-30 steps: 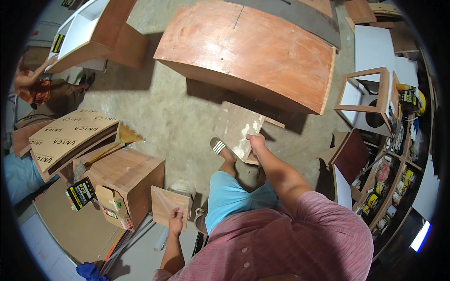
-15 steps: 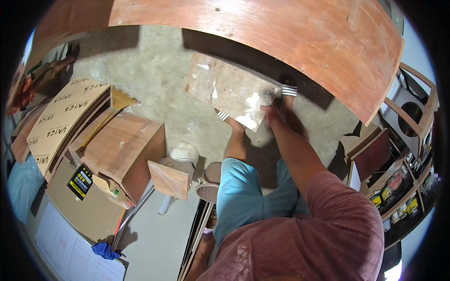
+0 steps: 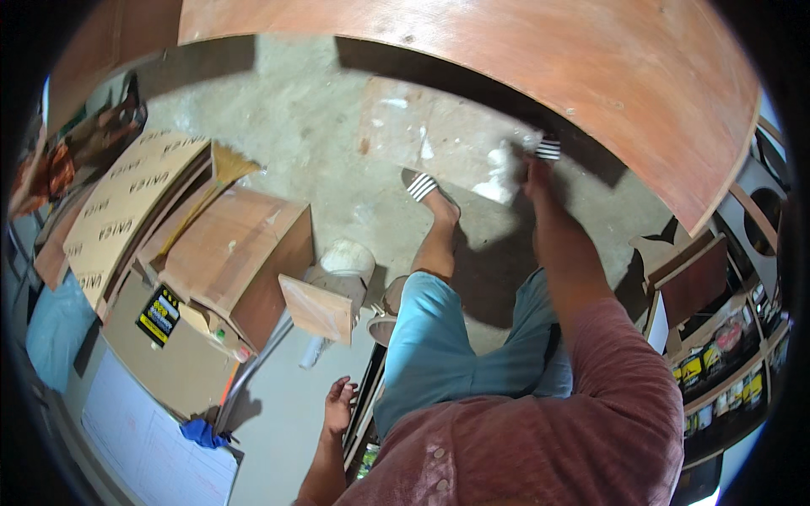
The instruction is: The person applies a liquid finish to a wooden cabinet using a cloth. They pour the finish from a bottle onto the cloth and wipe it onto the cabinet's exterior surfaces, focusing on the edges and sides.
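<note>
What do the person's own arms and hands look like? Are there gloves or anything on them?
The left hand is bare: no glove, and no watch shows. The right hand is dark and blurry, but I see no glove. The right sleeve is short, plain and dusty red, leaving the forearm uncovered.

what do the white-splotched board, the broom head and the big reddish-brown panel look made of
White-splotched board: probably plywood, worn and dull; its flat brown face carries white smears, perhaps paint or filler.
Broom head: likely straw or similar plant fibre, seemingly uncoated; thin golden bristles fan out.
Big panel: plywood or veneer, apparently smooth; wood-like streaks and soft sheen show.
</note>
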